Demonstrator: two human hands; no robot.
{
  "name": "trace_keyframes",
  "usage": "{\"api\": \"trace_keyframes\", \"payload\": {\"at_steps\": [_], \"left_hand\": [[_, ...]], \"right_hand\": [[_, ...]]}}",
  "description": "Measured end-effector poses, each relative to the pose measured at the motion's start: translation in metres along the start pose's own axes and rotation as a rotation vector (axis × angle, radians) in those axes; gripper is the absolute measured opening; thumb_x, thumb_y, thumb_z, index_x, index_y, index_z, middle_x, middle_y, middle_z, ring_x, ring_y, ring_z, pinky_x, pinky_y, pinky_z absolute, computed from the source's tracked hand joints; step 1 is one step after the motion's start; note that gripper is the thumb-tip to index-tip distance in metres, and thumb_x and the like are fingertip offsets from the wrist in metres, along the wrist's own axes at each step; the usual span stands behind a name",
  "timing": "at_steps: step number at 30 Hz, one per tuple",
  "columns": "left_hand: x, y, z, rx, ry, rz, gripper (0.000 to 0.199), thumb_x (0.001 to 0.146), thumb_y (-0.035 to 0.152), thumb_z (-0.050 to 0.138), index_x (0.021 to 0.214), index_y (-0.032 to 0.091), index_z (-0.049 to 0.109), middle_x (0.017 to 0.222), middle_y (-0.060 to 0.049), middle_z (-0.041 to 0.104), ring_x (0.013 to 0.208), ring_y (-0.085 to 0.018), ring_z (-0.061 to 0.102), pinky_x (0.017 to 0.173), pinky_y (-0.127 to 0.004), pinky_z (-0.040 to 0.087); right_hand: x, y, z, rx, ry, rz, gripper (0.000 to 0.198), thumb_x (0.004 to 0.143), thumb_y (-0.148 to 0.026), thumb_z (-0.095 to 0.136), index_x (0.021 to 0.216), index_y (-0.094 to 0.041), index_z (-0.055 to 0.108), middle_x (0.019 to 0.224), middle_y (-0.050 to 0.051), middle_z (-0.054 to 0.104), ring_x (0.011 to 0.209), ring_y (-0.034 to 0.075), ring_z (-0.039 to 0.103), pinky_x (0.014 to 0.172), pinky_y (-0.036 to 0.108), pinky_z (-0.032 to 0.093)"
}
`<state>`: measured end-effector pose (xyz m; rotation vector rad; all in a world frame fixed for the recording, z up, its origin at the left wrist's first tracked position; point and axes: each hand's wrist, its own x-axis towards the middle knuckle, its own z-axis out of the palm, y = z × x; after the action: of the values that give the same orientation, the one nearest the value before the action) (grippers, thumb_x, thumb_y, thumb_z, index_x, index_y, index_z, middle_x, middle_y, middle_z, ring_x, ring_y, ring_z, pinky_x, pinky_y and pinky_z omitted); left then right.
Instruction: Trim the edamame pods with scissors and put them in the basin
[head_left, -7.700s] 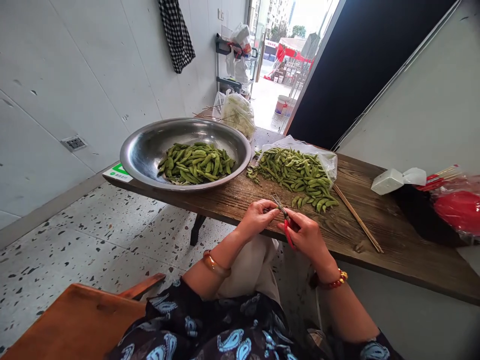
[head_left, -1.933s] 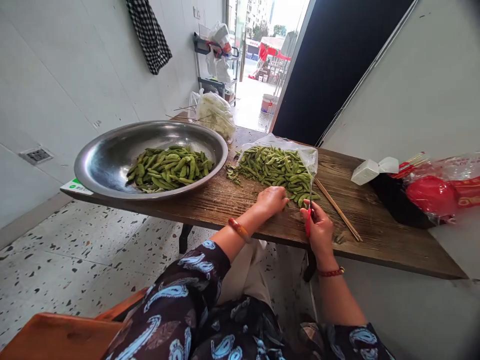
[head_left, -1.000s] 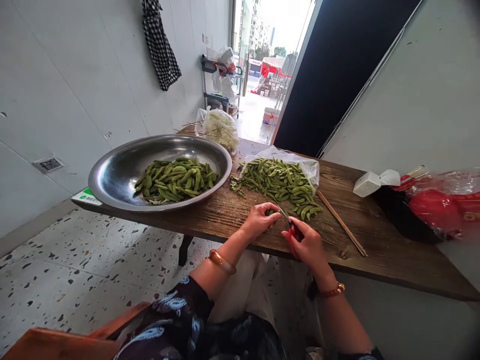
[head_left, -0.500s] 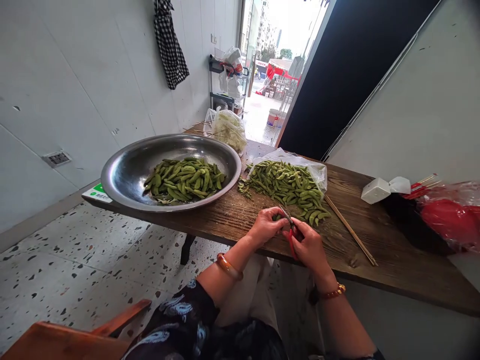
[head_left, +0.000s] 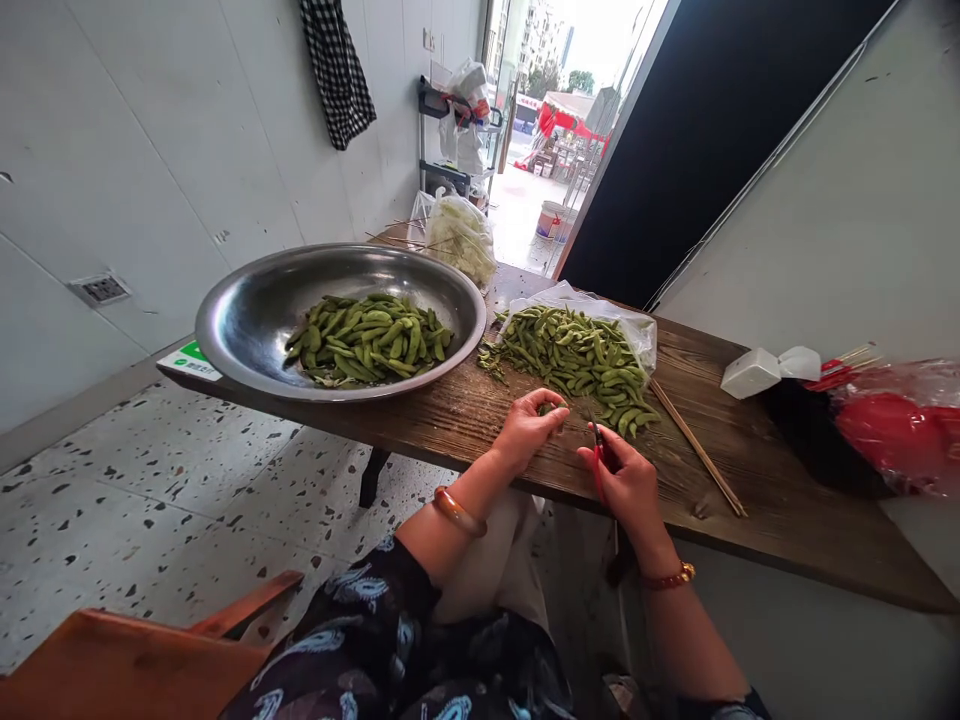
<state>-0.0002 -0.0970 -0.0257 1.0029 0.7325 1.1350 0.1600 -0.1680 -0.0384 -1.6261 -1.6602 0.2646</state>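
Note:
Between the fingers of my left hand [head_left: 527, 430] is a green edamame pod [head_left: 551, 408], mostly covered by the fingers. My right hand [head_left: 626, 478] is closed on red-handled scissors [head_left: 598, 462], whose dark tips point up and away from me. A gap separates the two hands above the table's front edge. Just beyond them a pile of edamame pods [head_left: 574, 350] spills from a clear plastic bag [head_left: 637, 335]. To the left, a wide steel basin [head_left: 240, 345] holds a heap of edamame pods [head_left: 375, 340].
Bamboo skewers [head_left: 701, 450] lie on the wooden table [head_left: 795, 500] at right. Farther right are a white box [head_left: 750, 372] and red plastic packaging [head_left: 896, 435]. A stuffed plastic bag [head_left: 461, 240] stands behind the basin. An orange wooden seat [head_left: 135, 665] is at lower left.
My hands have moved apart; the scissors have drawn back to the right from the pod in my left hand. The view has tilted slightly downward.

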Motion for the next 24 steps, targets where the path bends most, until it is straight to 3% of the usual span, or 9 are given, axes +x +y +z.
{"api": "trace_keyframes", "payload": {"at_steps": [3, 8, 12, 17, 24], "left_hand": [[0.000, 0.002, -0.003, -0.182, 0.010, -0.046, 0.028, 0.067, 0.033, 0.072, 0.079, 0.017, 0.052, 0.054, 0.006, 0.048, 0.044, -0.005, 0.042, 0.040, -0.016, 0.023], [0.000, 0.004, -0.004, -0.283, -0.007, -0.060, 0.032, 0.066, 0.033, 0.074, 0.079, 0.017, 0.050, 0.055, 0.006, 0.050, 0.044, -0.004, 0.041, 0.039, -0.016, 0.022], [0.000, 0.003, -0.004, -0.257, -0.021, -0.079, 0.031, 0.066, 0.032, 0.074, 0.079, 0.016, 0.050, 0.067, 0.003, 0.057, 0.045, -0.003, 0.044, 0.037, -0.016, 0.020], [-0.001, 0.001, -0.003, -0.151, -0.061, -0.051, 0.024, 0.071, 0.031, 0.068, 0.079, 0.015, 0.052, 0.065, 0.003, 0.056, 0.045, -0.003, 0.043, 0.037, -0.016, 0.022], [-0.001, 0.001, -0.003, -0.164, -0.084, -0.050, 0.026, 0.071, 0.032, 0.069, 0.078, 0.016, 0.050, 0.059, 0.005, 0.053, 0.043, -0.002, 0.041, 0.042, -0.015, 0.027]], "right_hand": [[-0.003, 0.001, 0.000, 0.015, 0.018, 0.013, 0.052, 0.080, -0.052, 0.060, 0.119, -0.016, 0.062, 0.081, 0.004, 0.067, 0.064, 0.015, 0.058, 0.066, 0.031, 0.051], [-0.005, 0.003, 0.002, -0.006, 0.003, -0.021, 0.053, 0.080, -0.051, 0.062, 0.120, -0.016, 0.061, 0.085, 0.005, 0.067, 0.065, 0.015, 0.057, 0.066, 0.031, 0.051], [-0.001, 0.000, 0.007, 0.018, -0.027, -0.031, 0.054, 0.079, -0.051, 0.063, 0.120, -0.016, 0.061, 0.083, 0.004, 0.066, 0.066, 0.015, 0.057, 0.068, 0.031, 0.050], [0.007, -0.008, 0.019, 0.083, -0.014, -0.030, 0.055, 0.078, -0.051, 0.063, 0.120, -0.016, 0.060, 0.084, 0.004, 0.065, 0.069, 0.015, 0.058, 0.068, 0.031, 0.051], [0.010, -0.006, 0.024, 0.054, 0.034, -0.055, 0.051, 0.080, -0.050, 0.060, 0.118, -0.015, 0.062, 0.077, 0.002, 0.062, 0.065, 0.015, 0.055, 0.068, 0.031, 0.050]]}}
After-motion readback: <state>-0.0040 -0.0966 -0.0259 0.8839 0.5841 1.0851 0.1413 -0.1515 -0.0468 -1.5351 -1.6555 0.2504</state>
